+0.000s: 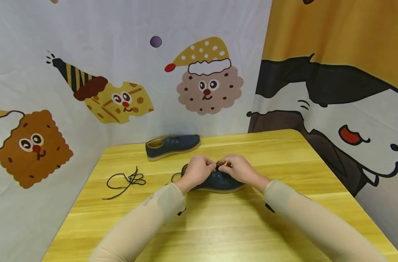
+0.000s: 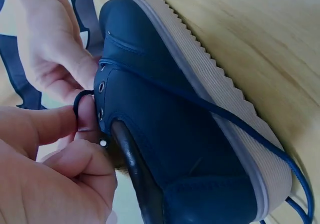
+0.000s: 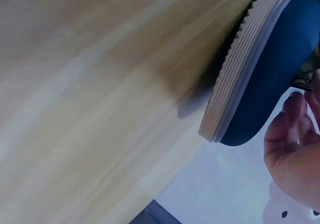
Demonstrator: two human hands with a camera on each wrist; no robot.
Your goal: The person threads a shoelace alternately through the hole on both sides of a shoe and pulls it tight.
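A navy lace-up shoe (image 1: 223,184) with a pale ridged sole stands on the table, toe to the right. My left hand (image 1: 197,171) pinches a dark shoelace (image 2: 77,105) close beside the metal eyelets (image 2: 101,86). Across from it, my right hand (image 1: 239,169) has its thumb and curled fingers at the shoe's eyelet edge, gripping there; its fingertips are partly hidden. Another stretch of the lace trails over the shoe's side and past the heel in the left wrist view. In the right wrist view, the right hand (image 3: 295,149) is beside the upper, above the toe.
A second navy shoe (image 1: 182,144), its eyelets unlaced, sits at the table's back edge. To the left lies a loose dark shoelace (image 1: 131,181) in a tangle. Behind the wooden table (image 1: 215,225) hangs a cartoon-printed curtain (image 1: 130,54).
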